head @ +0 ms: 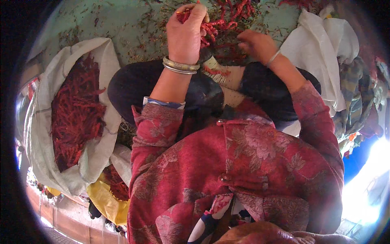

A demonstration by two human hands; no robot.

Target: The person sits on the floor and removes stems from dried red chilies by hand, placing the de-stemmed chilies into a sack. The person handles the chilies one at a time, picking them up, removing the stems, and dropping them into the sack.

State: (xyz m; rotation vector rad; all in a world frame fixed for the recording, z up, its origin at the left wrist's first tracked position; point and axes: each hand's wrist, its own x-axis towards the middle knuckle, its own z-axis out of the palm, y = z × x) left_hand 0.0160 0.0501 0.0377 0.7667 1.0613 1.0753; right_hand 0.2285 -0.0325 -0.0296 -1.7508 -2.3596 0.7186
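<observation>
My left hand (186, 32), with bangles at the wrist, is raised over the floor with its fingers closed on a bunch of dried red chili peppers (183, 16). Wrinkled red peppers (208, 30) also show beside its fingers. To the right, my right hand (258, 45) is apart from it and blurred by motion, its fingers bent. Whether anything sits between those fingers cannot be made out. More dried red chilies (240, 10) lie on the green floor beyond the hands.
At the left stands an open white woven sack (111, 61) of dark red dried chilies (79, 113). A yellow sack (106, 202) with red contents is behind it. White sack cloth (313, 45) lies at the right. Stems and bits (143, 33) litter the floor before my crossed legs (137, 88).
</observation>
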